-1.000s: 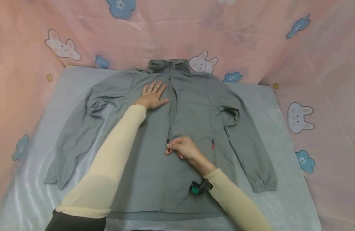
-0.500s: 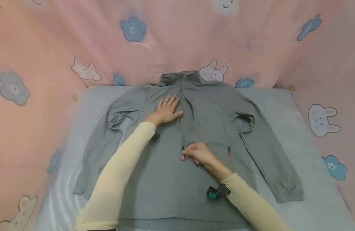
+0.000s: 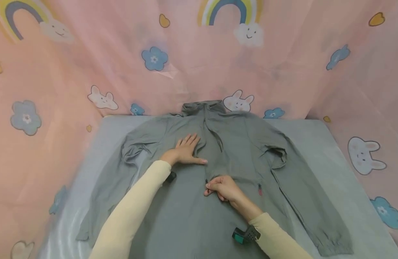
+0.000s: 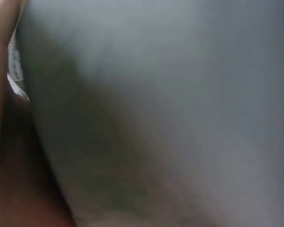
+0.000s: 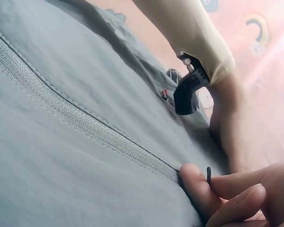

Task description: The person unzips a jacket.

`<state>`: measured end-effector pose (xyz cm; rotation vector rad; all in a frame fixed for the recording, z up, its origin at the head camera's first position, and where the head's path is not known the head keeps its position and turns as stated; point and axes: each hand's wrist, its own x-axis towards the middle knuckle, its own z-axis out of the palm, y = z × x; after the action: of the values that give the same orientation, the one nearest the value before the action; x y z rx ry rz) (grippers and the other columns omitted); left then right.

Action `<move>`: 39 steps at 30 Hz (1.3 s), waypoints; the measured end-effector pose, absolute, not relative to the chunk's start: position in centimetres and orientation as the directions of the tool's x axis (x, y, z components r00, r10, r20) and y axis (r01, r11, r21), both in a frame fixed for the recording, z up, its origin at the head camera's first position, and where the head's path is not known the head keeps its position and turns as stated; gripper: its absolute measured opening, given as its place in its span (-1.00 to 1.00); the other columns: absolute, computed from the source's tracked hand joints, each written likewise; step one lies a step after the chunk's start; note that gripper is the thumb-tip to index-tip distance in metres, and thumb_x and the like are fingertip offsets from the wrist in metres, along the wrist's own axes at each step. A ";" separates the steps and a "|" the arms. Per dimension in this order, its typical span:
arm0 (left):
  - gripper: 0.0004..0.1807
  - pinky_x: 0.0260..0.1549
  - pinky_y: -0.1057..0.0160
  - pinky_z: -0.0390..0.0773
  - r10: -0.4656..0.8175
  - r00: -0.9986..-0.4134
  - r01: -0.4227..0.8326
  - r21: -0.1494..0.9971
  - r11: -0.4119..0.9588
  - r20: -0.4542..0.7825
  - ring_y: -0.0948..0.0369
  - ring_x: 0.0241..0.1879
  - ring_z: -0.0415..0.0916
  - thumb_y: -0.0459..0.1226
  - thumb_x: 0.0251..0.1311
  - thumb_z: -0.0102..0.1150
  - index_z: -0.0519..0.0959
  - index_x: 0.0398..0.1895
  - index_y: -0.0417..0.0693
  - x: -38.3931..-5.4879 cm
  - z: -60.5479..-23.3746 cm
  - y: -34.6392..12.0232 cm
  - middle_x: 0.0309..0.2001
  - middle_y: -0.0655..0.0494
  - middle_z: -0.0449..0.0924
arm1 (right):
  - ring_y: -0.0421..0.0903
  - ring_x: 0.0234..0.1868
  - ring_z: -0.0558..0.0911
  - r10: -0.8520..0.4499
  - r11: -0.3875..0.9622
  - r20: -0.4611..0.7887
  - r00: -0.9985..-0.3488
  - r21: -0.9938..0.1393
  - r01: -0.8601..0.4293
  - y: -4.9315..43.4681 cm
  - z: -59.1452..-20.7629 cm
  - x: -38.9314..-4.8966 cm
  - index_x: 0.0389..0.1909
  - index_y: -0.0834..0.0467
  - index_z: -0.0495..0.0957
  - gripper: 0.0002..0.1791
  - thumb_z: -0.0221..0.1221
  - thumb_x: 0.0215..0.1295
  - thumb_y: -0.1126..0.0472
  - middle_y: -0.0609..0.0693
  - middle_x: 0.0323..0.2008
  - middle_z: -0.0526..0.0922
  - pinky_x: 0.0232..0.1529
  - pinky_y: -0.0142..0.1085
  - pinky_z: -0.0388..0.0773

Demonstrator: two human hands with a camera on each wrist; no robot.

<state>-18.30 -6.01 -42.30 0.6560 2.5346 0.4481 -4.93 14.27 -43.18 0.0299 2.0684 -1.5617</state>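
A grey-green zip jacket (image 3: 176, 212) lies spread front side up, collar (image 3: 193, 108) at the far end. My left hand (image 3: 184, 151) rests flat on its upper front, fingers spread, the thumb reaching to the front opening. Lower on the centre line, my right hand (image 3: 225, 188) pinches the black zipper pull (image 3: 206, 182) between thumb and fingers. Above the pull, the front edges part in a narrow gap. The right wrist view shows the zipper (image 5: 80, 116) running as one joined line to my right fingers (image 5: 194, 182). The left wrist view is mostly blurred fabric.
The jacket covers much of a pale, shiny tabletop (image 3: 318, 151). A red pocket zipper pull (image 3: 260, 190) sits right of my right hand. Both sleeves are spread outward. A pink printed curtain (image 3: 192, 75) surrounds the table's back and sides. A black camera (image 3: 245, 235) is worn on my right wrist.
The head view has tilted upward. My left hand has slid a little down the jacket toward my right hand, its thumb spreading outward. My right hand keeps its pinch on the zipper pull.
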 end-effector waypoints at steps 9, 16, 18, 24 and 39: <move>0.40 0.57 -0.14 -0.42 0.563 -0.739 0.433 0.379 0.818 -0.370 0.02 0.62 -0.56 0.35 -0.07 0.35 -0.34 0.62 0.07 -18.9 -42.8 -6.7 0.63 0.05 -0.52 | -0.32 -0.90 0.17 -0.262 0.353 -0.453 -0.852 -0.867 0.352 14.1 -43.0 -5.4 -0.34 0.32 0.73 -0.82 0.25 0.28 0.26 -0.04 -0.57 0.77 -0.81 -0.42 0.15; 0.45 0.56 -0.12 -0.50 0.552 -0.750 0.425 0.374 0.824 -0.365 0.03 0.62 -0.61 0.36 -0.10 0.37 -0.40 0.61 0.09 -19.8 -42.3 -7.1 0.63 0.08 -0.57 | -0.30 -0.89 0.18 -0.267 0.330 -0.459 -0.847 -0.870 0.367 13.6 -42.5 -6.0 -0.32 0.29 0.73 -0.83 0.23 0.30 0.26 -0.11 -0.59 0.76 -0.80 -0.42 0.18; 0.45 0.56 -0.11 -0.51 0.549 -0.747 0.422 0.370 0.828 -0.375 0.04 0.62 -0.62 0.37 -0.11 0.36 -0.42 0.61 0.10 -19.8 -42.4 -7.1 0.62 0.09 -0.59 | -0.29 -0.89 0.18 -0.272 0.326 -0.464 -0.843 -0.869 0.372 13.7 -42.5 -5.9 -0.32 0.30 0.72 -0.83 0.23 0.30 0.26 -0.10 -0.58 0.76 -0.80 -0.42 0.18; 0.46 0.57 -0.10 -0.52 0.542 -0.747 0.408 0.378 0.831 -0.385 0.06 0.61 -0.63 0.39 -0.12 0.35 -0.43 0.61 0.12 -19.5 -42.9 -6.8 0.62 0.11 -0.61 | -0.32 -0.91 0.17 -0.268 0.327 -0.463 -0.845 -0.869 0.373 13.8 -42.5 -5.4 -0.29 0.36 0.71 -0.80 0.24 0.30 0.26 -0.04 -0.57 0.78 -0.81 -0.42 0.17; 0.45 0.57 -0.12 -0.47 0.534 -0.762 0.406 0.372 0.835 -0.366 0.04 0.62 -0.58 0.37 -0.13 0.37 -0.40 0.61 0.12 -19.3 -42.8 -6.5 0.63 0.10 -0.55 | -0.32 -0.89 0.17 -0.260 0.347 -0.436 -0.862 -0.875 0.338 14.0 -42.8 -4.4 -0.32 0.34 0.72 -0.79 0.23 0.30 0.25 0.01 -0.54 0.78 -0.80 -0.41 0.17</move>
<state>-19.25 -6.48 -42.76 0.6948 2.5490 0.3743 -4.37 13.96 -42.78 0.0676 2.1049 -1.5445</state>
